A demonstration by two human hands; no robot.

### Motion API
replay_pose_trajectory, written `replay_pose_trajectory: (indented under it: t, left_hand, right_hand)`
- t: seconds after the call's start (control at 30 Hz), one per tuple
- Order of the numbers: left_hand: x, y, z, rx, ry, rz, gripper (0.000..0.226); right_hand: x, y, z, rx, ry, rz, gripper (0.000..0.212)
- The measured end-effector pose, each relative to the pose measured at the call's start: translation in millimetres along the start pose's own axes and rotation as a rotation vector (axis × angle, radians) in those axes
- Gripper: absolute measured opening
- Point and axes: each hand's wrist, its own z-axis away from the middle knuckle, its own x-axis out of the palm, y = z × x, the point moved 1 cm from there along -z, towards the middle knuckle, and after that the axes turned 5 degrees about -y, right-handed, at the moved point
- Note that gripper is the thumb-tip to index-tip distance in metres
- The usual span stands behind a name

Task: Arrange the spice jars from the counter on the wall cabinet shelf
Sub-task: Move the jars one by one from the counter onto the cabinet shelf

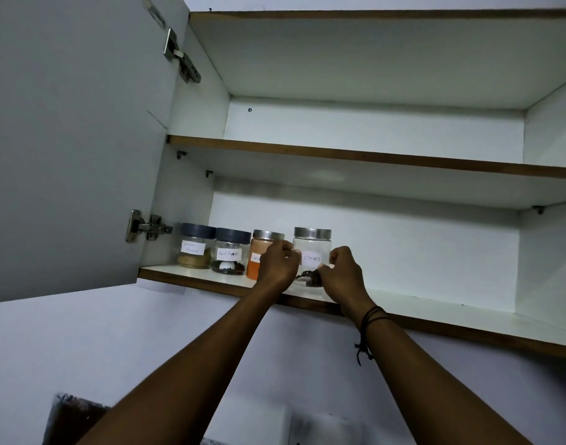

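Note:
Several spice jars stand in a row on the bottom shelf (435, 311) of the open wall cabinet. From the left: a dark-lidded garam masala jar (195, 246), a dark-lidded black pepper jar (230, 251), a steel-lidded jar of orange powder (261, 252), and a steel-lidded clear jar labelled Cloves (312, 248). My left hand (276, 266) grips the cloves jar's left side and partly covers the orange jar. My right hand (341, 274) holds its right side near the base. The cloves jar rests on the shelf, upright.
The cabinet door (76, 139) stands open at the left, with steel hinges (146, 227). The upper shelf (371, 157) holds nothing visible. The bottom shelf is bare to the right of the jars. A dark object (73, 415) sits low at the left.

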Motion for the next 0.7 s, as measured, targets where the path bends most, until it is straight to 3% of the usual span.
replay_pose_trajectory:
  t: [0.13,0.4,0.57,0.7]
  left_hand:
    - [3.7,-11.8,-19.7,0.027,-0.063,-0.149,0.021]
    - [5.3,-23.9,-36.4,0.013,-0.197,-0.218,0.025]
    - [6.3,-28.7,-32.7,0.031,-0.151,-0.265,0.007]
    - [5.6,-25.8,-19.4,0.074,-0.091,-0.276,0.015]
  right_hand:
    - [9.9,5.1,-16.2,0.026,-0.114,0.084,0.035]
    - [21.0,13.0,-34.6,0.071,-0.341,0.140,0.052]
    - [24.4,19.1,-31.8,0.078,-0.319,0.108,0.038]
    - [22.5,18.3,-26.1,0.021,-0.255,0.179,0.020]
